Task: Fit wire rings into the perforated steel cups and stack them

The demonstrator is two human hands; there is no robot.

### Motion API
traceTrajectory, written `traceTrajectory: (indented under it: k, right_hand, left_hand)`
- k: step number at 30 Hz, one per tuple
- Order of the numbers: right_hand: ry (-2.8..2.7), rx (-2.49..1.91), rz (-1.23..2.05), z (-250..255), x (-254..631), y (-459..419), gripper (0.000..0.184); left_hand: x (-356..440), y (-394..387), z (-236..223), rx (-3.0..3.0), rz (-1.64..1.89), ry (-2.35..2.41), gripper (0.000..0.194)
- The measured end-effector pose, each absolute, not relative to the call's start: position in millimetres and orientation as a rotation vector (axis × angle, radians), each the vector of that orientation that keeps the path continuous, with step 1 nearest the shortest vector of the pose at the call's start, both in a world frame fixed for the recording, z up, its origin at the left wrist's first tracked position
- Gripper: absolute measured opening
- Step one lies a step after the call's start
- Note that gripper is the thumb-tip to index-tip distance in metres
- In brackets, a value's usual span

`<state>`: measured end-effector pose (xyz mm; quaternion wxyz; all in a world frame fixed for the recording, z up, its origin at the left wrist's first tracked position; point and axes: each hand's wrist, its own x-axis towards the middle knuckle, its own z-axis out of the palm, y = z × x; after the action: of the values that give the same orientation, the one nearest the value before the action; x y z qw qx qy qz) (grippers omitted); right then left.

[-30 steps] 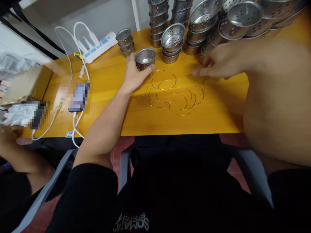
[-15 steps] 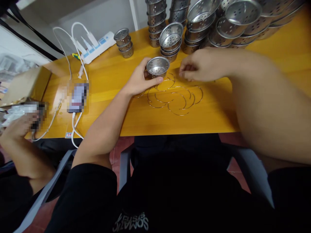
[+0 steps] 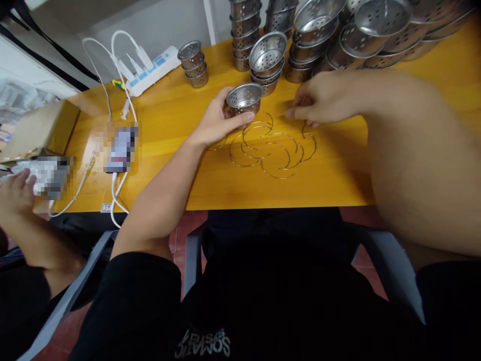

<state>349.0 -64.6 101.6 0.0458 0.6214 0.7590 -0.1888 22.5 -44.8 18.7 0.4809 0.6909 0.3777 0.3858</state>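
Observation:
My left hand [image 3: 221,118] is closed round the side of a small perforated metal cup [image 3: 244,99], tilted so that its open top faces me. Below and right of it, several thin curved wires [image 3: 278,148] lie loosely overlapping on the table. My right hand [image 3: 313,103] is above the right end of these wires, its fingers curled and close together. One fingertip is near or touching the rightmost wire; whether anything is pinched in the fingers I cannot make out.
Stacks of perforated cups [image 3: 315,42] line the back of the yellow table [image 3: 225,190]. A short stack [image 3: 195,67] stands by a white power strip [image 3: 156,70]. At left lie a cabled phone [image 3: 122,148] and a cardboard box [image 3: 39,130]. Another person's hand [image 3: 17,193] is at far left.
My right hand has shifted slightly right, and a finger now reaches down toward the wires. My left hand keeps the cup nearly in place. The other person's hand has drawn back left, its fingers spreading.

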Motion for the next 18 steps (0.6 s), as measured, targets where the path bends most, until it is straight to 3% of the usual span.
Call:
traceTrajectory:
  k: [4, 6, 10, 12, 15, 18]
  right_hand:
    - [2.509, 1.685, -1.122, 103, 342, -76, 0.009]
    - [2.564, 1.602, -1.254, 102, 342, -78, 0.008]
    - [2.802, 1.623, -0.811, 98, 345, -74, 0.014]
    - [2.825, 1.567, -0.601, 95, 345, -72, 0.040]
    - [2.777, 1.403, -0.556, 91, 340, -74, 0.087]
    - [2.796, 1.300, -0.573, 85, 332, -77, 0.100]
  left_hand:
    - [32, -78, 47, 1.458, 0.891, 0.912, 0.072]
    - [36, -85, 55, 1.400, 0.877, 0.928, 0.069]
    - [37, -80, 57, 1.382, 0.928, 1.005, 0.064]
    - [35, -74, 54, 1.397, 0.982, 1.024, 0.065]
    - [30, -68, 50, 1.427, 1.048, 1.003, 0.067]
    - [29, -66, 47, 1.458, 1.044, 0.994, 0.069]
